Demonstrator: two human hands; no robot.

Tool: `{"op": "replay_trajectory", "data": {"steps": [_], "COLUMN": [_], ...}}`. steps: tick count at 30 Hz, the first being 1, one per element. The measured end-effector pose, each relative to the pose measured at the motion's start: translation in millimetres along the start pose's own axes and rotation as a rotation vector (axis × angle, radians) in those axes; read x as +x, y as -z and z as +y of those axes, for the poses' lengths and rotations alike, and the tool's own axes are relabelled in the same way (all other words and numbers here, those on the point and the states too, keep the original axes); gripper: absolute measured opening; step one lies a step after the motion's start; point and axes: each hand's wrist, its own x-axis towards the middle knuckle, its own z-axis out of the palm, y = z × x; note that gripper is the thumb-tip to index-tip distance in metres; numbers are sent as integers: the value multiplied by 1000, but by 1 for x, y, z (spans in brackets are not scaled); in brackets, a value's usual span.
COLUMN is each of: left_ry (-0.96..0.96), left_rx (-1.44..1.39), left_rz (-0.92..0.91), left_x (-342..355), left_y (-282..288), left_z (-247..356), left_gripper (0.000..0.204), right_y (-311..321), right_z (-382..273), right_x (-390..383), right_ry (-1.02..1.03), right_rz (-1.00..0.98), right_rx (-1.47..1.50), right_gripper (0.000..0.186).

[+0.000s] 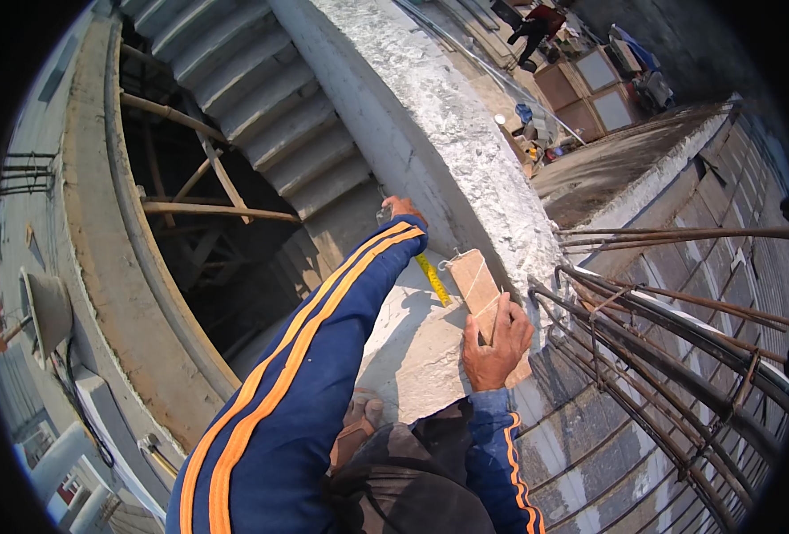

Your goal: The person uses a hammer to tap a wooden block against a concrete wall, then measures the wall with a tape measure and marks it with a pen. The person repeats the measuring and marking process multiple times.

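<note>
Rebar (732, 233) juts near the right grip (498, 347), pinching a string-wound block (474, 283); near stairs (274, 111), left grip (405, 210): can't tell its hold

The left hand (403, 210) is stretched forward beside the low wall (345, 111), near the foot of the concrete stairs (265, 102); what its fingers hold is not clear. Below the sleeve (305, 329), which is blue with orange stripes, a piece of yellow measuring tape (432, 281) comes out. The right hand (497, 343) grips the lower end of a tan block (467, 274), and a white string (478, 283) is wound around this block. On the right side, rusty steel bars (679, 233) stick out. On the left, wooden poles (221, 210) cross a dark opening.
</note>
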Motion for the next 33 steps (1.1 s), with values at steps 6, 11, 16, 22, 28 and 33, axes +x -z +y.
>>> {"op": "replay_trajectory", "data": {"steps": [6,11,16,22,28,33], "left_ry": [15,6,24,24,-5,23], "left_rx": [33,41,79,62,53,27], "left_rz": [32,84,77,65,35,29], "left_x": [2,4,3,-1,-3,-2], "left_y": [-6,-13,-12,-7,-5,-4], "left_z": [1,0,3,1,0,0], "left_gripper": [30,29,27,24,27,28], "right_y": [0,3,3,2,1,1], "right_z": [-2,-4,-5,-4,-1,-2], "right_x": [0,0,1,0,-1,-1], "right_ry": [-6,-13,-2,-6,-6,-16], "right_rz": [-10,-24,-19,-28,-33,-30], "right_rx": [-9,-8,-12,-21,-15,-13], "right_gripper": [71,70,72,74,76,74]}}
